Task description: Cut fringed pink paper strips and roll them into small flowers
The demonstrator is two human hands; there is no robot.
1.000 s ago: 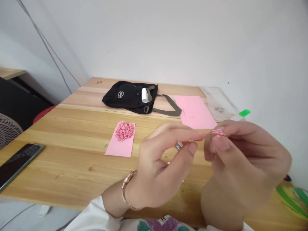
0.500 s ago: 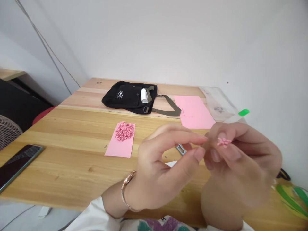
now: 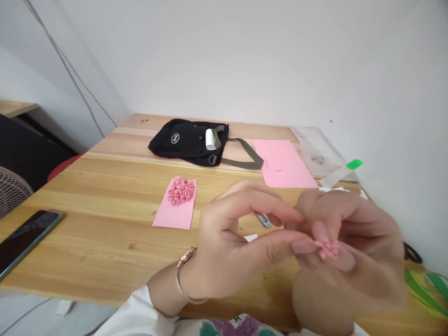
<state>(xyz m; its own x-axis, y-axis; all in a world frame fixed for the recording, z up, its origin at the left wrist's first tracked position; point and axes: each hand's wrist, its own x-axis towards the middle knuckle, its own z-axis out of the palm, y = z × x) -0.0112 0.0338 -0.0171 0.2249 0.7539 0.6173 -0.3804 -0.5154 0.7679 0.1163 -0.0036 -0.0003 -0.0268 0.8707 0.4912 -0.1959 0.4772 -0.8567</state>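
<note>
In front of me on the right, my right hand (image 3: 364, 238) pinches a small pink fringed paper flower (image 3: 329, 250) between thumb and forefinger. My left hand (image 3: 241, 238), wearing a bracelet, meets it from the left; the thumb tip touches the flower's left edge and the forefinger tip rests by the right fingers. Any stem of the flower is hidden behind the fingers. Farther left, a heap of the same pink fringed curls (image 3: 181, 191) lies on a pink paper rectangle (image 3: 174, 219). Behind my left fingers, part of a light blue tool (image 3: 264, 220) shows.
A black bag (image 3: 182, 142) lies at the back, its strap reaching larger pink paper sheets (image 3: 287, 165). A clear plastic sleeve (image 3: 317, 147) and a green-tipped strip (image 3: 354, 164) are back right. The phone (image 3: 30, 240) lies left; green and yellow tape rolls (image 3: 427, 289) sit right.
My right forefinger and the pink flower have moved down, and the flower's fringe shows fuller. My left thumb has shifted right to touch it.
</note>
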